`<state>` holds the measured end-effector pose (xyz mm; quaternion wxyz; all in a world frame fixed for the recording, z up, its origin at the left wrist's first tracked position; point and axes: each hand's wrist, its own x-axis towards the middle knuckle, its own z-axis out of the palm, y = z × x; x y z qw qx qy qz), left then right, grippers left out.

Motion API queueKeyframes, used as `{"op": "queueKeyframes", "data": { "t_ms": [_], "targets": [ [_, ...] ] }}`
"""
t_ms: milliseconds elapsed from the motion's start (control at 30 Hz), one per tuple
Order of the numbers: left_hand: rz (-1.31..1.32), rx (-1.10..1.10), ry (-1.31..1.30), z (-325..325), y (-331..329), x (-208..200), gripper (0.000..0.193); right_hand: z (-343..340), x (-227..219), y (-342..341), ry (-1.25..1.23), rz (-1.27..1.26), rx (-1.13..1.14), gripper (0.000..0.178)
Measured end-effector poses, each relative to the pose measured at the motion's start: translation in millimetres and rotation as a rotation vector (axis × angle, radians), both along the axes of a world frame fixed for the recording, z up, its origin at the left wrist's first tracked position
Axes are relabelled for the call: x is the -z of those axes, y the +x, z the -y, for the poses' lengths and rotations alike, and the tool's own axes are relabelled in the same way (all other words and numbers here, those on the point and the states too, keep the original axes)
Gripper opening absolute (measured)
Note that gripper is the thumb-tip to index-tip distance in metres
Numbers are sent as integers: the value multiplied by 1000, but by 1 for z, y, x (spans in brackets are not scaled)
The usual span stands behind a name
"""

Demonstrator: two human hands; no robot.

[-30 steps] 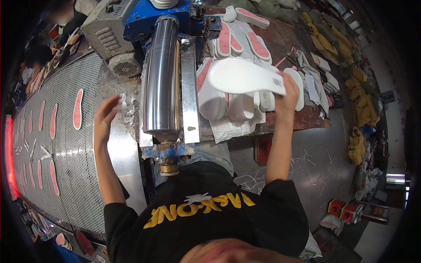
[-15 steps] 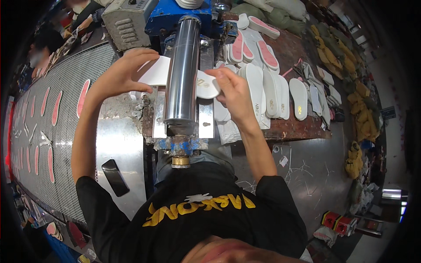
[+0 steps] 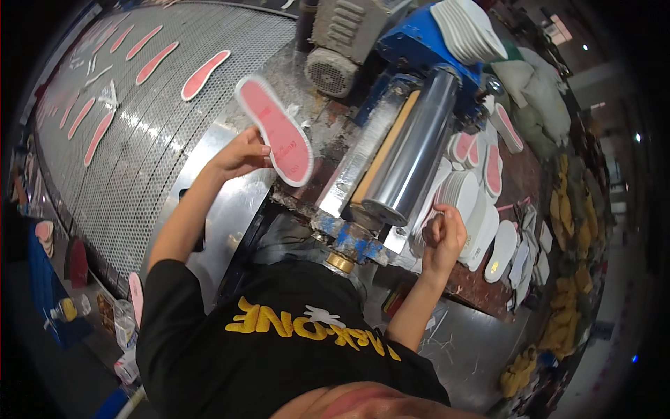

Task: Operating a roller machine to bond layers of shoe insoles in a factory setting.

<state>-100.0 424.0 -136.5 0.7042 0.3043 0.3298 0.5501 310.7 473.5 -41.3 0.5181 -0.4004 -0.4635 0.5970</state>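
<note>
My left hand [image 3: 244, 155] is closed on the edge of a shoe insole [image 3: 276, 133], its pink side with a white rim facing up. The insole is held in the air left of a shiny steel roller [image 3: 413, 146] on a blue press machine. Right of the roller, my right hand [image 3: 444, 237] has its fingers loosely curled and partly apart, with nothing visible in them. It is close beside a stack of white insoles [image 3: 458, 194]; whether it touches them I cannot tell. Beyond that stack lie more insoles with pink faces [image 3: 493, 170].
At left, a perforated metal conveyor [image 3: 167, 112] carries several spaced-out pink insoles. A grey motor [image 3: 333, 70] stands behind the press. White insoles [image 3: 469, 31] are piled on top of its blue housing. One white insole [image 3: 501, 251] with a gold mark lies at the right of the table.
Both hands were at the roller with a white insole between them. Now my left hand holds a pink-faced insole up at the left, my right hand has let go, and the view has turned left.
</note>
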Motion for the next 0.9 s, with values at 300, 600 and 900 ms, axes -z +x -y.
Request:
{"op": "queueKeyframes", "data": {
  "t_ms": [300, 600, 900],
  "targets": [
    [468, -611, -64, 55, -23, 72, 42, 3, 11, 5, -24, 36, -32, 23],
    [464, -1150, 37, 160, -213, 112, 44, -6, -3, 1, 25, 120, 1, 22],
    [197, -1322, -340, 173, -204, 109, 35, -42, -92, -10, 525, 398, 189, 18]
  ]
}}
